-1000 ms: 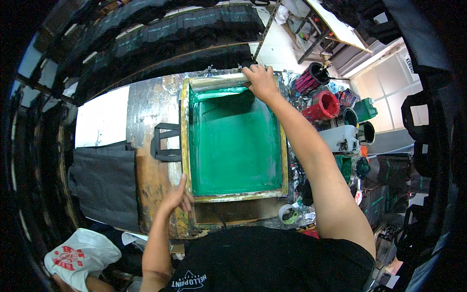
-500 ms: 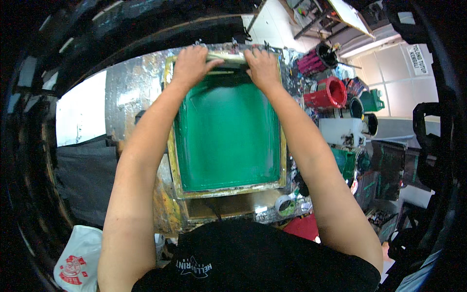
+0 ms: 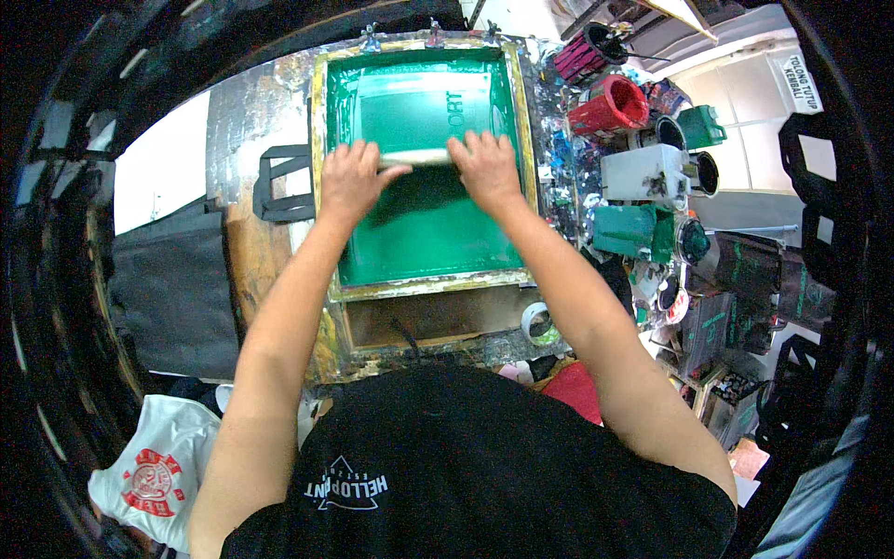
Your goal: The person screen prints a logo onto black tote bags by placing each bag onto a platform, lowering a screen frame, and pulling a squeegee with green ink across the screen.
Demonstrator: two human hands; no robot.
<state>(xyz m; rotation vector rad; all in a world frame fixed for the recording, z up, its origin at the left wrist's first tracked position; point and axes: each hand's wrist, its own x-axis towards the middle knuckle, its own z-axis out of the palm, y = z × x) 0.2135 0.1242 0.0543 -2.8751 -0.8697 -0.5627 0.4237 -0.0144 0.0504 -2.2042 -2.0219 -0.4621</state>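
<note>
A screen-printing frame (image 3: 424, 288) lies flat before me, its mesh (image 3: 424, 247) coated in green. My left hand (image 3: 350, 186) is closed on the left end of a pale-edged squeegee (image 3: 416, 158), and my right hand (image 3: 487, 175) is closed on its right end. The squeegee lies crosswise over the mesh, around the middle of the frame; its blade is mostly hidden. Beyond it, dark lettering shows through a paler green area. Black fabric handles (image 3: 267, 186) stick out from under the frame's left side.
Small clamps (image 3: 434, 34) line the frame's far edge. To the right stand a red tub (image 3: 615, 104), a white container (image 3: 643, 174) and a green tub (image 3: 624, 230). A tape roll (image 3: 537, 323) lies near the frame's near right corner. Black cloth (image 3: 172, 289) hangs at the left.
Both hands have drawn the squeegee from the frame's far end toward me, to about its middle. Lettering in the far part of the mesh now shows. The head view has shifted too.
</note>
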